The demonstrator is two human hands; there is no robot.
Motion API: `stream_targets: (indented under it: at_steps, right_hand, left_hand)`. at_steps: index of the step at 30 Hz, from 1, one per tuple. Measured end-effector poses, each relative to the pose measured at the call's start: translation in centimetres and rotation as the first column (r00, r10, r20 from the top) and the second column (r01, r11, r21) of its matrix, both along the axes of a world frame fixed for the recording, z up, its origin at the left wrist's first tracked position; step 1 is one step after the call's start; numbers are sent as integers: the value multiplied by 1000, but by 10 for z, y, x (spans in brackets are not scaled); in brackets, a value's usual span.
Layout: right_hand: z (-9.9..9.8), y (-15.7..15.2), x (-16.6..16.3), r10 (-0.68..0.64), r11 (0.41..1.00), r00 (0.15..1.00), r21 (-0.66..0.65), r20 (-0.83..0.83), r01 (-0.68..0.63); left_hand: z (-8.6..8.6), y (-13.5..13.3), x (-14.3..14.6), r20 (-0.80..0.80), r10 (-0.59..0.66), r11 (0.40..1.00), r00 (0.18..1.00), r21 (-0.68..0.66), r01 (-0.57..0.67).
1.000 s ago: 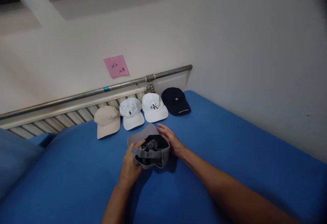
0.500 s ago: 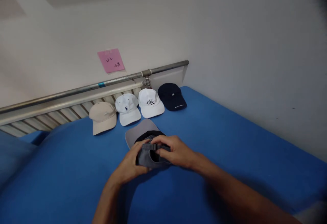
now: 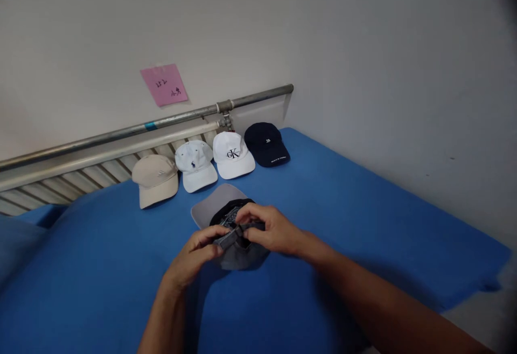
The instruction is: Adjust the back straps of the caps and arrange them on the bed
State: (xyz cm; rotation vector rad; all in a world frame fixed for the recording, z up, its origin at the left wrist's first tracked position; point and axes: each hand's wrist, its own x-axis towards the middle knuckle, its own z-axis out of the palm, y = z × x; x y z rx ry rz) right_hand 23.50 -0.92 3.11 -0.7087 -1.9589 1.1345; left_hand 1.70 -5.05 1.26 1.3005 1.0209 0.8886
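A grey cap (image 3: 214, 207) lies upside down on the blue sheet (image 3: 343, 203), its brim pointing away from me and its dark lining showing. My left hand (image 3: 193, 257) pinches the near end of the cap's grey back strap. My right hand (image 3: 272, 231) pinches the same strap from the right, fingers curled over the buckle. Both hands are closed on the strap at the cap's rear opening.
Several caps stand in a row by the wall: beige (image 3: 155, 178), pale blue-white (image 3: 194, 163), white with black letters (image 3: 231, 153), navy (image 3: 266, 143). Behind them run a metal pipe (image 3: 121, 130) and a ribbed radiator. A pink note (image 3: 163, 84) sticks to the wall.
My right hand moved from the cap's side onto the back strap, joining my left hand there. The view shifted, so everything sits lower left than before.
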Motion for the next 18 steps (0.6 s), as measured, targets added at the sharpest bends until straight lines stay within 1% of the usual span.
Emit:
stream_targets:
  at_steps: [2, 4, 6, 8, 11, 13, 15, 18]
  right_hand:
    - [-1, 0, -1, 12, 1000, 1000, -22, -28, -13]
    - [-1, 0, -2, 39, 999, 999, 5, -31, -39]
    - [-2, 1, -2, 30, 996, 999, 84, -23, -27]
    - [-3, 1, -2, -9, 981, 999, 195, -37, 16]
    - [-5, 2, -2, -41, 931, 996, 359, -80, 67]
    - [-5, 1, -3, -47, 894, 996, 442, -80, 78]
    - [-5, 1, -4, -52, 870, 996, 486, -67, 78]
    - [-5, 1, -5, -37, 864, 998, 500, -46, 55]
  left_hand:
    - [-1, 1, 0, 13, 30, 999, 999, -24, -30]
    - [0, 2, 2, 11, 58, 998, 998, -35, -57]
    - [3, 2, 6, 11, 83, 996, 996, -28, -83]
    - [5, 1, 10, 8, 124, 992, 992, -18, -124]
    - [7, 2, 15, 16, 180, 984, 984, -4, -180]
    - [8, 2, 17, 19, 196, 981, 980, -6, -196]
    - [9, 2, 18, 3, 195, 981, 981, 0, -195]
    - [11, 1, 19, -53, 164, 986, 985, 27, -163]
